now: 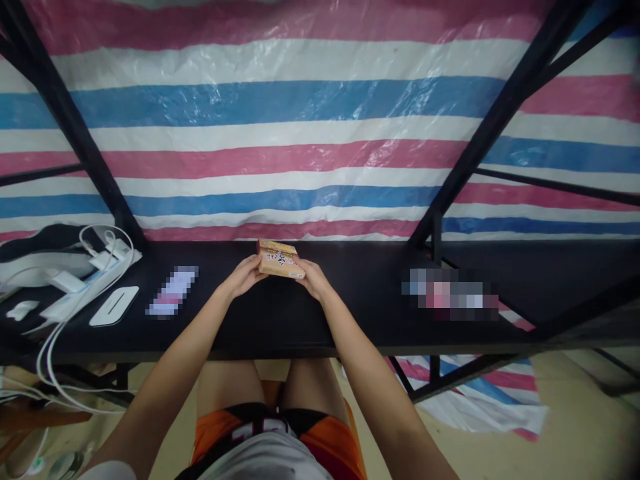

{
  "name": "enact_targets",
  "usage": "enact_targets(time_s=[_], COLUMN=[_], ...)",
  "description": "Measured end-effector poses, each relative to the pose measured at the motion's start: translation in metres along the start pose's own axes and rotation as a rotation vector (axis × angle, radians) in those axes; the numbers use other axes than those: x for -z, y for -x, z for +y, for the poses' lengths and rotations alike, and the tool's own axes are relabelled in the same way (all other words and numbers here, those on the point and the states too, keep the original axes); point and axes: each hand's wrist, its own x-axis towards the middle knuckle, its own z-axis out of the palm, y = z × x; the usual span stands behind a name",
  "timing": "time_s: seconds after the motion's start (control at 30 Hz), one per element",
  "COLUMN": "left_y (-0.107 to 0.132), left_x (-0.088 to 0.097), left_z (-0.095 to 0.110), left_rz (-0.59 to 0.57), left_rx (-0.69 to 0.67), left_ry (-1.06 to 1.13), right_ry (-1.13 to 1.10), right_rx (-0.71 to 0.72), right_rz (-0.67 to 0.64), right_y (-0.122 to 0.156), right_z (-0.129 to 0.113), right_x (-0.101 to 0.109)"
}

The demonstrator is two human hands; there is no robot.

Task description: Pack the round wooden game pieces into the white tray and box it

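A small tan and brown box (pixel 281 262) with dark printed characters on its face is held between my two hands, over the middle of the black table (pixel 280 320). My left hand (pixel 247 275) grips its left end, the fingers wrapped round the edge. At the right end, my right hand (pixel 312 277) is closed on the same box, with its thumb near the front face. The box is tilted so that its broad printed face and its upper side show. Its back and underside are hidden, as are the fingertips behind it.
On the left lie a pixelated phone-like item (pixel 173 291), a white flat device (pixel 115 306) and a power strip (pixel 75 290) with plugged-in chargers and loose white cables. A pixelated item (pixel 447 293) lies on the right. Black metal bars (pixel 470 160) flank a striped plastic sheet (pixel 280 100).
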Motion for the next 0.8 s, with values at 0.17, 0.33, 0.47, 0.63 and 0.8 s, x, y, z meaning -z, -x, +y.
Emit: enact_targets(time_s=[0.17, 0.33, 0.47, 0.63, 0.8], left_y=[0.000, -0.005, 0.000, 0.009, 0.005], left_x=[-0.024, -0.026, -0.009, -0.002, 0.000], left_z=[-0.004, -0.007, 0.008, 0.012, 0.009], left_rz=[-0.016, 0.204, 0.132, -0.059, -0.121], left_rx=[-0.141, -0.163, -0.106, 0.187, 0.217], left_ry=[0.032, 0.058, 0.010, -0.145, -0.118], right_ry=[-0.189, -0.004, 0.025, 0.104, 0.124], right_rx=[0.056, -0.048, 0.002, 0.016, -0.151], right_rz=[0.090, -0.244, -0.128, -0.292, -0.422], right_y=[0.004, 0.007, 0.005, 0.014, 0.019], right_z=[0.002, 0.004, -0.007, -0.016, -0.009], right_x=[-0.015, -0.010, 0.007, 0.012, 0.005])
